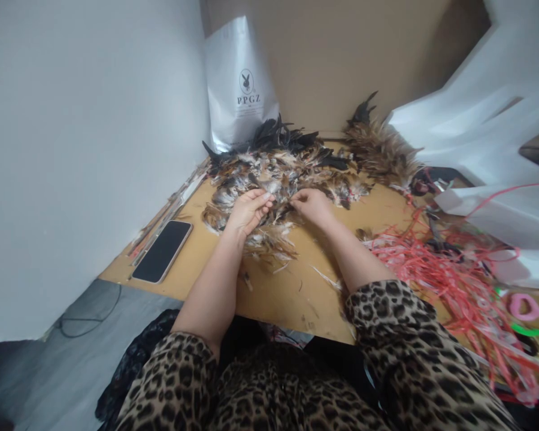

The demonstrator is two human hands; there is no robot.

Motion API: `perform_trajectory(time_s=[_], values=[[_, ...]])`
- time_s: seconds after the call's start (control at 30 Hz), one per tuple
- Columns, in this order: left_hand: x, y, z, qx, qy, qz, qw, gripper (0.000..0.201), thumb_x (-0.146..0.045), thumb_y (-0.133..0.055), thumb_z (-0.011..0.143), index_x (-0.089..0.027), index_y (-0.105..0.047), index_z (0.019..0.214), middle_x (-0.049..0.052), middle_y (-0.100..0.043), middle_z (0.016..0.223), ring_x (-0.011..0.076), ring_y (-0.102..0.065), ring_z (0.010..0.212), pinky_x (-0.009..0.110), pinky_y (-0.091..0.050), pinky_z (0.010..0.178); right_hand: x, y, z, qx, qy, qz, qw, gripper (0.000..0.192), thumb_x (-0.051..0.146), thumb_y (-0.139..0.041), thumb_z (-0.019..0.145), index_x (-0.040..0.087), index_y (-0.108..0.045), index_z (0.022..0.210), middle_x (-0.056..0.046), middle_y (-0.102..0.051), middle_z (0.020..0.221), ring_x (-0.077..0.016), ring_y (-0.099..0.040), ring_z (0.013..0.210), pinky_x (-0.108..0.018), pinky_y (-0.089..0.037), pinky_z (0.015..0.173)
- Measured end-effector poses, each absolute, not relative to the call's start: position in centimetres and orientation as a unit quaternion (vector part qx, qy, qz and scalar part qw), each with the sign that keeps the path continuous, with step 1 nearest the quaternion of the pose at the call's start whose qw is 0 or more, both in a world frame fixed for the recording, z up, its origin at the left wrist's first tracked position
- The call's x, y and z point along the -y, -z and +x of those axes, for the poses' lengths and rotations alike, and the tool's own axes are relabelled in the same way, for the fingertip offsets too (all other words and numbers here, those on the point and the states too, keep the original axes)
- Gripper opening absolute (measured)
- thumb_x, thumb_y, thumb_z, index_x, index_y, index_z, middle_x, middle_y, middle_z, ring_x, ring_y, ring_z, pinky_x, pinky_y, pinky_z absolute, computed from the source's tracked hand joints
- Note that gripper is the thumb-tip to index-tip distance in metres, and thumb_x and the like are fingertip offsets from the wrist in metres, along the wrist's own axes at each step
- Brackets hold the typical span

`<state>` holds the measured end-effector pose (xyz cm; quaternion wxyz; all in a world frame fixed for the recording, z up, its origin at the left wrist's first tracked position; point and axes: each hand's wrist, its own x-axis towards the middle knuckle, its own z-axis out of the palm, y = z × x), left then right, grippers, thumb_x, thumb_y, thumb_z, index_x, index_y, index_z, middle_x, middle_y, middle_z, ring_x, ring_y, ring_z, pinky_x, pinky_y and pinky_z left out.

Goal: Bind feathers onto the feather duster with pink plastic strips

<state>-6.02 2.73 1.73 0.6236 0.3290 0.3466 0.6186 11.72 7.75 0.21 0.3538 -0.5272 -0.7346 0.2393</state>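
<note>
Feathers — both hands pinching.

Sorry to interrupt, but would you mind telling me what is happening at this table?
A person in leopard-print sleeves has both hands in a heap of brown and black feathers on a wooden table. The left hand and right hand pinch feathers. A black smartphone lies left, red plastic strips right.

Both hands, left hand and right hand, pinch into the feather pile on the table
</note>
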Motion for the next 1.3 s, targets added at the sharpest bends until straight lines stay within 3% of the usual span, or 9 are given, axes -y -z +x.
perform_trajectory(time_s=[0.13, 0.37, 0.67, 1.13, 1.3], values=[[-2.6, -1.6, -5.7, -0.352, -0.612, 0.367, 0.606, 0.019, -0.013, -0.074, 0.063, -0.011, -0.058, 0.073, 0.003, -0.069, 0.068, 0.0043, -0.059, 0.052, 0.011, -0.045, 0.048, -7.0, -1.4, 10.7, 0.59, -0.525, -0.435, 0.432, 0.027, 0.041, -0.07, 0.065, 0.016, -0.068, 0.074, -0.002, -0.066, 0.069, -0.0112, -0.055, 0.059, -0.025, -0.041, 0.062], [-2.4, -1.2, -5.0, -0.379, -0.574, 0.406, 0.602, 0.024, -0.017, -0.078, 0.06, -0.01, -0.059, 0.073, 0.004, -0.069, 0.067, 0.0062, -0.061, 0.052, 0.013, -0.044, 0.048, -5.9, -2.3, 9.4, 0.479, -0.667, -0.346, 0.453, 0.036, 0.04, -0.083, 0.047, 0.016, -0.063, 0.064, 0.0, -0.063, 0.059, -0.0102, -0.055, 0.055, -0.024, -0.042, 0.059], [-2.8, -0.9, -5.8, -0.387, -0.531, 0.326, 0.68, 0.015, -0.011, -0.07, 0.071, -0.01, -0.06, 0.081, 0.007, -0.071, 0.076, 0.0089, -0.066, 0.058, 0.011, -0.043, 0.044, -5.7, -2.8, 9.5, 0.494, -0.617, -0.375, 0.485, 0.04, 0.042, -0.084, 0.041, 0.016, -0.062, 0.062, 0.002, -0.061, 0.057, -0.0082, -0.05, 0.052, -0.023, -0.042, 0.057], [-2.6, -1.0, -5.5, -0.428, -0.507, 0.404, 0.629, 0.013, -0.014, -0.073, 0.067, -0.007, -0.065, 0.076, 0.006, -0.069, 0.067, 0.0071, -0.062, 0.054, 0.014, -0.047, 0.051, -5.8, -2.0, 9.5, 0.589, -0.545, -0.397, 0.446, 0.036, 0.049, -0.075, 0.055, 0.016, -0.063, 0.066, 0.0, -0.062, 0.06, -0.0105, -0.053, 0.055, -0.024, -0.043, 0.058], [-2.8, -1.2, -5.9, -0.431, -0.577, 0.348, 0.6, 0.013, -0.013, -0.072, 0.068, -0.009, -0.062, 0.076, 0.004, -0.068, 0.068, 0.0056, -0.061, 0.054, 0.013, -0.046, 0.051, -6.0, -2.1, 10.4, 0.665, -0.458, -0.479, 0.344, 0.032, 0.046, -0.07, 0.06, 0.014, -0.065, 0.063, 0.0, -0.058, 0.056, -0.0074, -0.044, 0.049, -0.022, -0.035, 0.051]])
